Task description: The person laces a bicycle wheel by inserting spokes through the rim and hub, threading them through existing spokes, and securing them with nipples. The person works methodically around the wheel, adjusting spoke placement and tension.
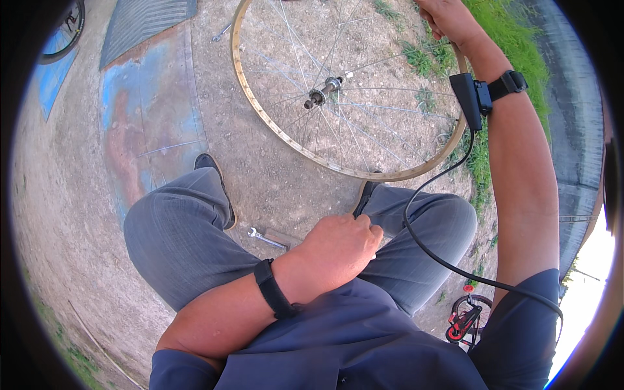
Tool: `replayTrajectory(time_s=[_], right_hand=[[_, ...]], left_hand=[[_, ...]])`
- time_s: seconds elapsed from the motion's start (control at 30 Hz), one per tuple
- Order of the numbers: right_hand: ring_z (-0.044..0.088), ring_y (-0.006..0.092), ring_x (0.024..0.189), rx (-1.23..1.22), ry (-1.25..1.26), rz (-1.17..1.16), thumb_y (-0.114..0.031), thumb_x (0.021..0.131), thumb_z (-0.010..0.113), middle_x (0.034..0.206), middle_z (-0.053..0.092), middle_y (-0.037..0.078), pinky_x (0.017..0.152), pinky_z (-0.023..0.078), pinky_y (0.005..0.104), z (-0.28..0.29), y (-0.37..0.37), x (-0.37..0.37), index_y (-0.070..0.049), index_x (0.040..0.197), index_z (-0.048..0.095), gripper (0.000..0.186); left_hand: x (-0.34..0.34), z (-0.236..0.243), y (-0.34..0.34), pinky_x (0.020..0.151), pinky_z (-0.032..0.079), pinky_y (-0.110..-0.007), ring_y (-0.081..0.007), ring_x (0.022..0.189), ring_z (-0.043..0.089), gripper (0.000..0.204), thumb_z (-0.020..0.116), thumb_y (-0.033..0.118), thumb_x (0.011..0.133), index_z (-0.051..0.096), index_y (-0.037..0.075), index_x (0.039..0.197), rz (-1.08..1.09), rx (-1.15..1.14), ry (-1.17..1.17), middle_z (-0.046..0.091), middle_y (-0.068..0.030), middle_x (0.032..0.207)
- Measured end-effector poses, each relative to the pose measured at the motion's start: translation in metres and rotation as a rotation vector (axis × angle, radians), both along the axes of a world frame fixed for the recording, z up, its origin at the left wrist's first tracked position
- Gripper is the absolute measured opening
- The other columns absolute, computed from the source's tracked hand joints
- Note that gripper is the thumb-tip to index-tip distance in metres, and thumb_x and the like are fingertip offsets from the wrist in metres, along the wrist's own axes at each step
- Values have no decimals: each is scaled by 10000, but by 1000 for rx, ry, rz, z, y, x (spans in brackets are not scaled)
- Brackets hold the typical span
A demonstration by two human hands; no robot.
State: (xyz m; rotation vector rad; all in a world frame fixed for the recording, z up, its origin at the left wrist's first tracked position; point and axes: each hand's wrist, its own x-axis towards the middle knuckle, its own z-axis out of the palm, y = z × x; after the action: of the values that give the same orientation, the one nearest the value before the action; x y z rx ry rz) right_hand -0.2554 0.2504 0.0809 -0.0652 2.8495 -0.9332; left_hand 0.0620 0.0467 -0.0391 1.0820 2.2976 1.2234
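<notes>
A bare bicycle wheel [318, 97], with hub and thin spokes, spans the upper middle over the dirt. My right hand [445, 23] is closed on its upper right rim, partly cut off by the frame edge. My left hand [344, 244] is closed low over my lap, between my knees; a thin line shows near its fingers, but what they hold is unclear. A black device [471, 97] is strapped to my right wrist, its cable running down across my right leg. An open-ended wrench [260, 235] lies on the ground beside a brownish piece, left of my left hand.
A second wrench [221, 36] lies beyond the wheel's left side. Left are a weathered blue metal sheet [149, 110], a ribbed panel [143, 32] and another wheel [62, 45]. A small red-and-black bicycle [465, 322] is lower right. Grass [507, 32] borders a grey curved structure [565, 130] at right.
</notes>
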Motion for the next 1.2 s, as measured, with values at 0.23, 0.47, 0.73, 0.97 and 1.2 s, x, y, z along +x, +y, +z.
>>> replayTrajectory(time_s=[0.23,0.47,0.73,0.97,1.2], right_hand=[[485,95,510,18,3,1,-515,1020,674,681,515,-22,465,430,284,1,0,0,-76,1348,694,548],[487,94,517,15,7,1,-518,1019,675,684,517,-22,468,432,286,1,-1,1,-72,1348,693,555],[493,101,540,36,21,14,-528,1019,667,691,518,-19,476,434,295,1,-2,2,-68,1344,697,564],[493,100,550,46,34,29,-527,1022,662,697,519,-19,478,431,296,-1,2,0,-65,1337,701,561],[493,102,555,40,13,13,-526,1023,661,708,516,-17,488,437,297,2,-2,2,-65,1350,694,566]], left_hand=[[1,-1,0,723,545,-459,-335,831,690,258,771,264,879,616,74,963,1,6,-1,646,-125,889],[1,-1,0,730,547,-463,-339,835,692,260,768,266,885,619,72,973,-4,-3,-10,648,-128,895],[1,-1,1,730,553,-466,-344,847,698,263,764,270,892,624,71,991,-15,-22,-16,653,-129,908],[1,-2,1,721,550,-468,-340,844,699,262,762,268,892,623,71,994,-11,-12,-8,651,-130,907],[2,-3,0,722,547,-470,-342,842,692,253,761,251,889,619,66,989,-22,-13,-16,646,-129,902]])
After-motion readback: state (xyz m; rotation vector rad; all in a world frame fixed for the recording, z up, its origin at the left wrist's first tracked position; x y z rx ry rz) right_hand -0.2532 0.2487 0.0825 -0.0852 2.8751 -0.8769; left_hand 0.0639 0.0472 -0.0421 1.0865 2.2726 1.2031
